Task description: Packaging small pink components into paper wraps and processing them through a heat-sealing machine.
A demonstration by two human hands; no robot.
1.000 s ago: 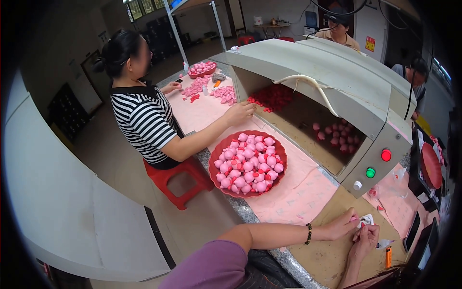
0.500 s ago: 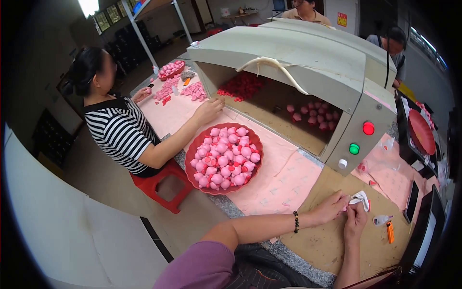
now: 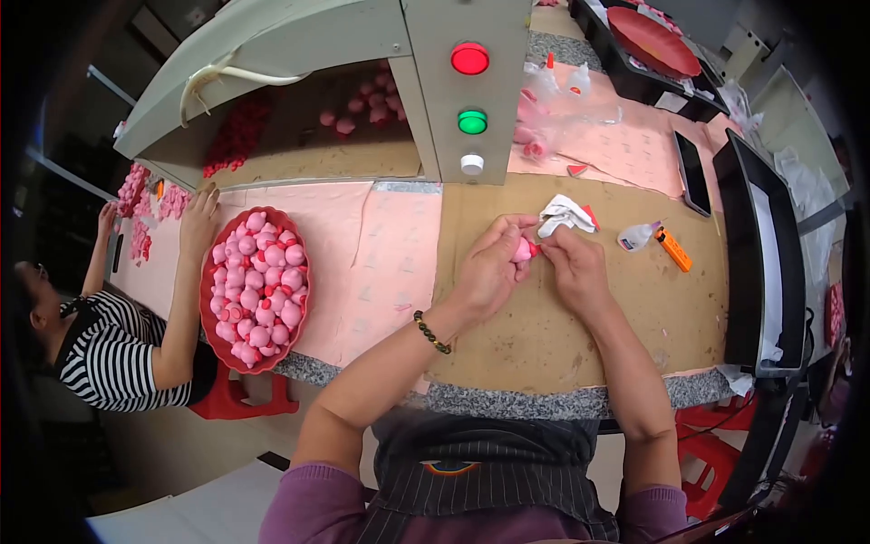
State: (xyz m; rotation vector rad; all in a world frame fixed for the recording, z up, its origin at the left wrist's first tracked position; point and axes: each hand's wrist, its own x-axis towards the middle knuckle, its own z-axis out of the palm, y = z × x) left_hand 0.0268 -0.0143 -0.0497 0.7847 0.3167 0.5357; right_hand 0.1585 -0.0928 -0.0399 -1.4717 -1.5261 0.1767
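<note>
My left hand (image 3: 494,267) is closed around a small pink figure (image 3: 523,250) with a red part on its right side. The fingers of my right hand (image 3: 580,267) are pinched together right beside that red part; what lies between them is too small to make out. Just beyond my hands is a crumpled white cloth (image 3: 564,214) with a red piece at its edge. To the right of my right hand are a small clear glue bottle (image 3: 636,237) and an orange lighter (image 3: 672,249).
A red scalloped basket (image 3: 217,335) full of pink figures stands at left, near a co-worker in a striped top (image 3: 118,354). A grey machine (image 3: 421,100) with lit buttons rises ahead. At right are a phone (image 3: 691,172) and a black tray (image 3: 759,254).
The head view has swung right and levelled, bringing my hands to the middle. The pink figure in my left hand shows more plainly now. My hands stay close together.
</note>
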